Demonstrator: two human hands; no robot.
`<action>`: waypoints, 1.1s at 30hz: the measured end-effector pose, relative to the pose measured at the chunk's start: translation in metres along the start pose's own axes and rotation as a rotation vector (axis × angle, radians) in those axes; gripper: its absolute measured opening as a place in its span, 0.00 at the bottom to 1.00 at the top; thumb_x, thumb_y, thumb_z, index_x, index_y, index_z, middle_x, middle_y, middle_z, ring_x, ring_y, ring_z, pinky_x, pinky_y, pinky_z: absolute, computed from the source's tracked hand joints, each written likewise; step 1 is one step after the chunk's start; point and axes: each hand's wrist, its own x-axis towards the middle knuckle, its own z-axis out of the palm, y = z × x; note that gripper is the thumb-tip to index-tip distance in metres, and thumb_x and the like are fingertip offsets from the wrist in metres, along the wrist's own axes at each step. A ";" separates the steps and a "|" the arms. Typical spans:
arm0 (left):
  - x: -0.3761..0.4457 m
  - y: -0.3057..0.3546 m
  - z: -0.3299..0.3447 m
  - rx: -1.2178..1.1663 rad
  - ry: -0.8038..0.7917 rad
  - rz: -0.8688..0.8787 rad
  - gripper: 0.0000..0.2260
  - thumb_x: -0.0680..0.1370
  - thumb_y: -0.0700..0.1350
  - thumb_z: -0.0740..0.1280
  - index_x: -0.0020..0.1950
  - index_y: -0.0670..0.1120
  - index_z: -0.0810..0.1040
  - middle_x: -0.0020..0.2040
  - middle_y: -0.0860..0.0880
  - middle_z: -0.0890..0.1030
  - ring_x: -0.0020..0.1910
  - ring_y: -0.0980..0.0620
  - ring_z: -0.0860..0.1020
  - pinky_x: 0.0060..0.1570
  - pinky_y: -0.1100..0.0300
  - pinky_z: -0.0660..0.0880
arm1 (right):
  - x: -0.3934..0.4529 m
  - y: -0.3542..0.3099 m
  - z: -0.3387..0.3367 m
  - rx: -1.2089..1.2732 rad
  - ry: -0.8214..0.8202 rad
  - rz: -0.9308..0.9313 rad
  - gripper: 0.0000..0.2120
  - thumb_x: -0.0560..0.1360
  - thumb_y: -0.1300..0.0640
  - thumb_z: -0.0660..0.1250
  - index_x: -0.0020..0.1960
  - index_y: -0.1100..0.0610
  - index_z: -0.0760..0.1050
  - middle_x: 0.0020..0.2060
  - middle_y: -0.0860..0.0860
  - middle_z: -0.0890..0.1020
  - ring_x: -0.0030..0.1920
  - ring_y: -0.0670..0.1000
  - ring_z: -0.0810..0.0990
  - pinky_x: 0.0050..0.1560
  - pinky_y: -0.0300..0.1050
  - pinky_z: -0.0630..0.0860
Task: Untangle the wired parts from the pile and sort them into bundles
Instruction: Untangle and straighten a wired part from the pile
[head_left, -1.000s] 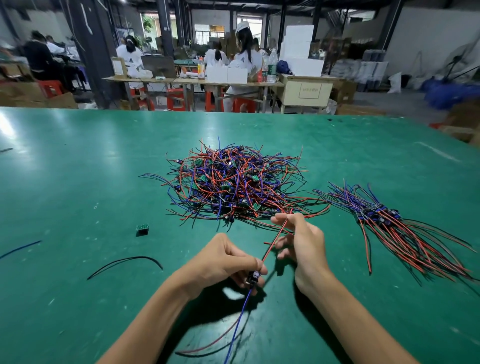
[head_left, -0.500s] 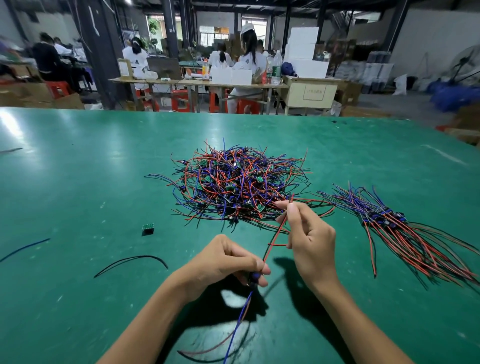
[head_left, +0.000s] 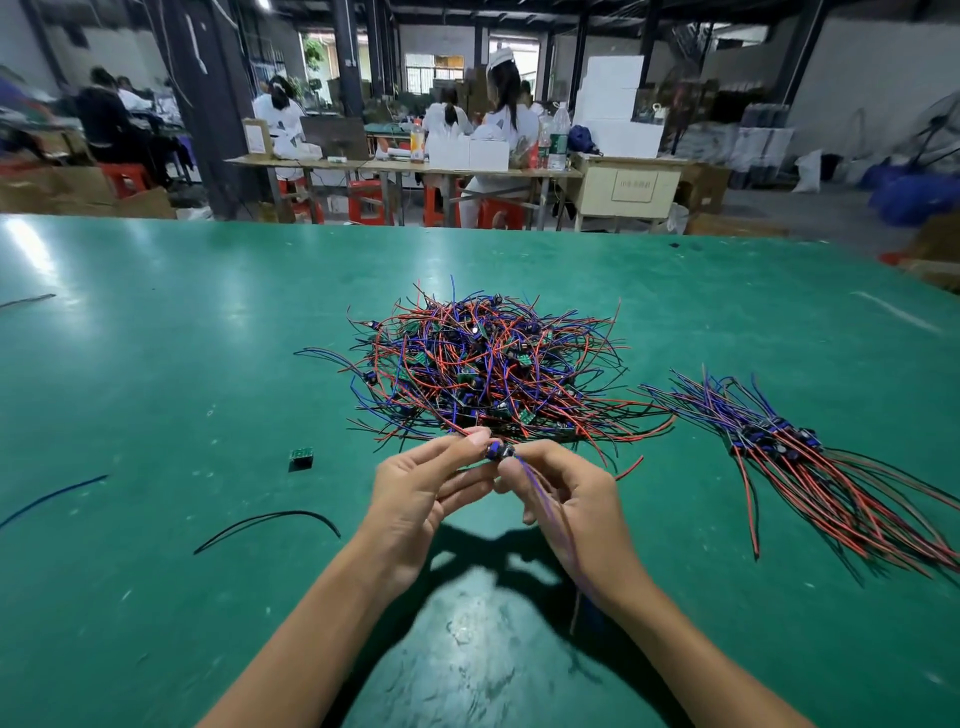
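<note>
Head view, the only view supplied. 2 bare hands meet at centre frame, just below the pile (head_left: 483, 374) of tangled red, blue and black wires with small green boards, which lies on the green table (head_left: 156, 364). The left hand (head_left: 415, 499) has thumb and fingers curled, pinching a small wired part (head_left: 500, 451) at its dark body. The right hand (head_left: 571, 499) pinches the same part from the other side, fingers loosely curled, and the part's blue and red wires trail down across its palm and wrist toward the lower frame. A sorted bundle (head_left: 789, 457) lies at right of frame, well apart from the hands, its wires roughly parallel.

Handling judgement: the part looks very light; its wires appear thin and limp, springy enough to snag on neighbours. The solder joints at the body are likely the weak point, so the body is the safer place to hold, with the wires drawn straight through the fingers, not jerked.

Limits: the trailing wires are blurred by motion, so their count is unclear. Whether the part is wholly free of the pile cannot be told. The bundle's far end is cut off at the right edge. 1 loose green board (head_left: 301, 457) and 1 stray black wire (head_left: 270, 522) lie at left.
</note>
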 end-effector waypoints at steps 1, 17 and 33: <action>0.000 -0.001 0.001 -0.013 -0.005 -0.001 0.14 0.63 0.47 0.78 0.46 0.44 0.88 0.46 0.42 0.87 0.42 0.49 0.86 0.39 0.64 0.80 | 0.000 0.000 -0.001 0.056 0.010 0.045 0.05 0.77 0.46 0.70 0.49 0.45 0.83 0.43 0.46 0.86 0.43 0.46 0.84 0.47 0.44 0.81; -0.004 -0.003 0.005 0.017 -0.022 0.155 0.11 0.63 0.42 0.79 0.42 0.45 0.83 0.47 0.36 0.86 0.45 0.47 0.86 0.43 0.61 0.81 | 0.010 -0.013 -0.012 0.459 0.145 0.328 0.11 0.79 0.54 0.70 0.55 0.62 0.81 0.48 0.57 0.86 0.49 0.54 0.86 0.49 0.47 0.83; -0.006 -0.010 0.001 0.328 -0.355 -0.067 0.16 0.80 0.48 0.68 0.65 0.42 0.79 0.54 0.38 0.85 0.51 0.39 0.85 0.47 0.56 0.82 | 0.005 -0.015 -0.028 0.211 -0.132 0.151 0.05 0.71 0.55 0.75 0.45 0.57 0.85 0.39 0.53 0.87 0.39 0.46 0.84 0.41 0.36 0.78</action>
